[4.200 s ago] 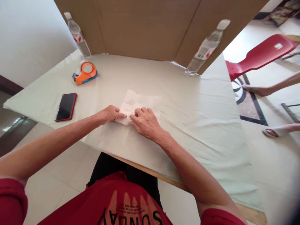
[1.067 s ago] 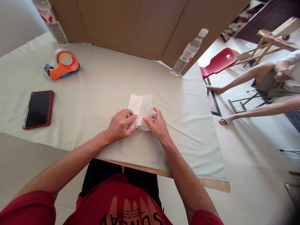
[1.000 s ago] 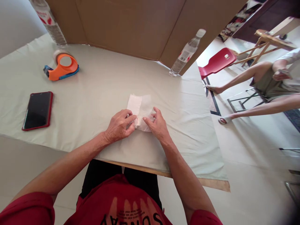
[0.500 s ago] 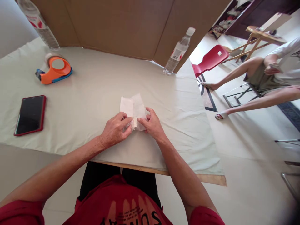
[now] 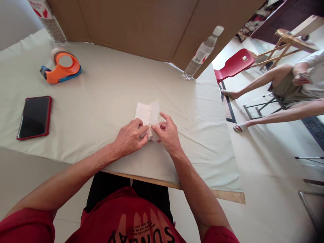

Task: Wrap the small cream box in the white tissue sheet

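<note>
Between the two hands, a folded white tissue (image 5: 148,114) is lying on the table cloth (image 5: 106,101). Both hands are pinching its near end: the left hand (image 5: 129,138) is squeezing it from one side and the right hand (image 5: 167,134) from the other, fingertips almost touching. Far to the left of the grip, a red phone (image 5: 34,117) is lying flat. Beyond it, an orange tape holder (image 5: 61,68) is sitting. Behind the grip, two water bottles (image 5: 201,54) are standing against a cardboard wall (image 5: 131,27). Off to the right, another person (image 5: 291,87) is sitting.
</note>
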`<state>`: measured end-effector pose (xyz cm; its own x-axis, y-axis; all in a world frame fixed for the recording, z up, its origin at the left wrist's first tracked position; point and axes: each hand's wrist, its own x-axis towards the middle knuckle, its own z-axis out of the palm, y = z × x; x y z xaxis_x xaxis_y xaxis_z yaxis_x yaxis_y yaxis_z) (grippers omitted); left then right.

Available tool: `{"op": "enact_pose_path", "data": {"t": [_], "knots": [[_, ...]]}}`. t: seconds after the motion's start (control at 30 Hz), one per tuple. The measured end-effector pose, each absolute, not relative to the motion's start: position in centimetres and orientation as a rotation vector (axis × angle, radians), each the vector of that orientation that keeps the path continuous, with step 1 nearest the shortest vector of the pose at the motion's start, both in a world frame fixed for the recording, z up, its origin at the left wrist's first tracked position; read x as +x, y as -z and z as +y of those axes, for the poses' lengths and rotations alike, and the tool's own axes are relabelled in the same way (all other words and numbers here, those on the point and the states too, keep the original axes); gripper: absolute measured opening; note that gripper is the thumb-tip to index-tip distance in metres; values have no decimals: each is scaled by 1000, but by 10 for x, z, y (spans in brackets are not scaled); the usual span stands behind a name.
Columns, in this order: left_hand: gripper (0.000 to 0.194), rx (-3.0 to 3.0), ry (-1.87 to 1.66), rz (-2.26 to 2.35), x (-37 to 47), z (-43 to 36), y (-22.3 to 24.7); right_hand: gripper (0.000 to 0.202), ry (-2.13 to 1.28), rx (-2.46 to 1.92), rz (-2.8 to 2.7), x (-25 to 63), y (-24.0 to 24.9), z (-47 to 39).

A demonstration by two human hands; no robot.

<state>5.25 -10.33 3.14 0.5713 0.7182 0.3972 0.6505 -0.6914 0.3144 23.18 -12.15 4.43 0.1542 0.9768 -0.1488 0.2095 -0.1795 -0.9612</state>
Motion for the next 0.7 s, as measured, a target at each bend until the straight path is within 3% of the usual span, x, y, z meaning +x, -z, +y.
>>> {"op": "enact_pose_path", "data": {"t": [0.23, 0.4, 0.57, 0.7], "knots": [[22, 2540, -785, 1117, 52, -102, -28, 84, -1221, -1478, -1087, 224, -49, -124], [30, 2341, -948, 1083, 53, -103, -22, 69, -1248, -1436, -1287, 231, -49, -132], [39, 2095, -1054, 1009, 52, -102, -21, 67, -955, -1496, -1802, 235, -51, -138], [26, 1934, -1105, 1097, 55, -101, -22, 73, -659, -1574, -2110, 228, -54, -137]]}}
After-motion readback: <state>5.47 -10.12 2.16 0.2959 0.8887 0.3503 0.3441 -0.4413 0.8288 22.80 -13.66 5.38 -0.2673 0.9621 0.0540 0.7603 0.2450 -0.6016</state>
